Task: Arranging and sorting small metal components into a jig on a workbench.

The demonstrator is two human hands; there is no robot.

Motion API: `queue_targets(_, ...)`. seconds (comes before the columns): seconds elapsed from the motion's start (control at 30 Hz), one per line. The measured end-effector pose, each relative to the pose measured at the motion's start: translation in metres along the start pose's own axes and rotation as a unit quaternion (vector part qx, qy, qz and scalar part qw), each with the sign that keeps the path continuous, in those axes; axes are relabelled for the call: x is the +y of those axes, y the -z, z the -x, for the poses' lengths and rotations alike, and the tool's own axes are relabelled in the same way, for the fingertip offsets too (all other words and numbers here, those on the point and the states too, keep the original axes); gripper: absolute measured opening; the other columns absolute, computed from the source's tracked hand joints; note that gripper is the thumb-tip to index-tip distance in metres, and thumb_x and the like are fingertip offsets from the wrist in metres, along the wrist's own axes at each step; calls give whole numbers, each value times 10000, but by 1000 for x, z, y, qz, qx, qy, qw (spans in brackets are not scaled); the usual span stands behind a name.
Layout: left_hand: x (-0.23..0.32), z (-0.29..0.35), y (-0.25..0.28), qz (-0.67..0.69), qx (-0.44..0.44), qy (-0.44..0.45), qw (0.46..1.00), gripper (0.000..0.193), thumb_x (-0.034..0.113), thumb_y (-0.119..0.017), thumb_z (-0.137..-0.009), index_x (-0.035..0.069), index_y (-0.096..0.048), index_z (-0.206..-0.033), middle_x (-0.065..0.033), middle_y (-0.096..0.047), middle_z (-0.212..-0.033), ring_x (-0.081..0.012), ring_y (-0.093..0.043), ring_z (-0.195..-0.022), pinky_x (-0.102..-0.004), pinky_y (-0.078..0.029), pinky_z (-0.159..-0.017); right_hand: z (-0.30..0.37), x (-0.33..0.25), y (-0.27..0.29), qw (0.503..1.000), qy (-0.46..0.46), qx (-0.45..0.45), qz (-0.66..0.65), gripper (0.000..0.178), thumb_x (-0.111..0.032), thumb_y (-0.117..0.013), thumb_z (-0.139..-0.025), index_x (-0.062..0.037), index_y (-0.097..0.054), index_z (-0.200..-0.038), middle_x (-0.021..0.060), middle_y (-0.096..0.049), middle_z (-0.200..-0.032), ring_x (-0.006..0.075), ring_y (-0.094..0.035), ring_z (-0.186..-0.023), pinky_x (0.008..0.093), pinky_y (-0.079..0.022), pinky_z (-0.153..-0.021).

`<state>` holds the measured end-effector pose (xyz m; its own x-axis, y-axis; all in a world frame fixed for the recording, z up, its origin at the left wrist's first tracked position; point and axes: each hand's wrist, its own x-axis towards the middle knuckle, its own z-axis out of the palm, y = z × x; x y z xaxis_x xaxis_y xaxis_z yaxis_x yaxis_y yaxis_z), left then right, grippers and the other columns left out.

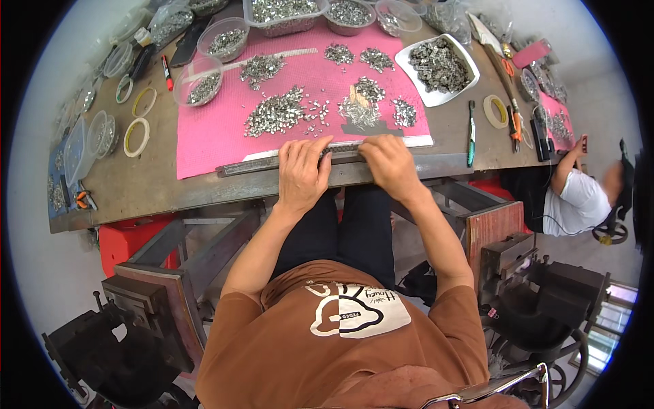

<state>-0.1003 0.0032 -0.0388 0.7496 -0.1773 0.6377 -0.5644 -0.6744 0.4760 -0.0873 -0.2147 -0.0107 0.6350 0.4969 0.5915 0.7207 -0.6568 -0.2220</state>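
Note:
A long dark metal bar (253,165) with a slotted or toothed middle lies along the table's front edge. My left hand (301,176) rests over it, fingers stretched out and thumb apart from the index finger. To its right, my right hand (391,165) is closed, fingertips bent down at the bar's right part; whatever they pinch is hidden. Just beyond the hands, on a pink mat (204,150), lie a heap of small silvery metal pieces (276,112), a pile of thin metal slivers (360,112) and a smaller pile (404,112).
A white tray (417,60) of metal parts stands at the far right of the mat. Clear tubs (225,37) of parts line the back. A toothbrush (471,133) and a tape roll (495,111) lie right, a red marker (167,73) left. Another person (579,187) sits at the right.

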Motion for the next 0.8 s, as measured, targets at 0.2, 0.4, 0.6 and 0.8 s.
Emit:
queue_targets(0.2,-1,0,1,-1,1,0,1000,381,73,-693,-863,58,-622,-1237,-82,-656,-971,-259,-607,-962,-432,-398,-973,10,46,22,973,-206,90,48,94,-3,-677,-862,-40,-665,-948,116,-615,-869,317,-604,-847,416,-465,-766)
queue_targets(0.4,-1,0,-1,6,6,-2,1000,383,70,-691,-864,58,-622,-1241,-92,-652,-959,-261,-605,-957,-431,-400,-967,22,52,23,971,-234,43,22,74,-24,-697,-855,-29,-658,-918,112,-612,-871,313,-593,-862,421,-469,-773)
queue_targets(0.6,-2,1,4,30,10,10,999,338,35,-686,-863,59,-639,-1197,-62,-688,-1000,-247,-626,-959,-426,-389,-991,16,52,11,966,-254,43,23,99,-60,-727,-835,-23,-645,-878,116,-618,-880,330,-595,-868,439,-472,-777)
queue_targets(0.8,-19,-2,28,37,41,73,996,246,64,-682,-871,72,-673,-1116,-50,-690,-972,-230,-615,-925,-409,-368,-968,16,50,12,960,-257,11,110,102,-90,-719,-841,-40,-631,-840,118,-606,-890,332,-591,-886,448,-465,-775)
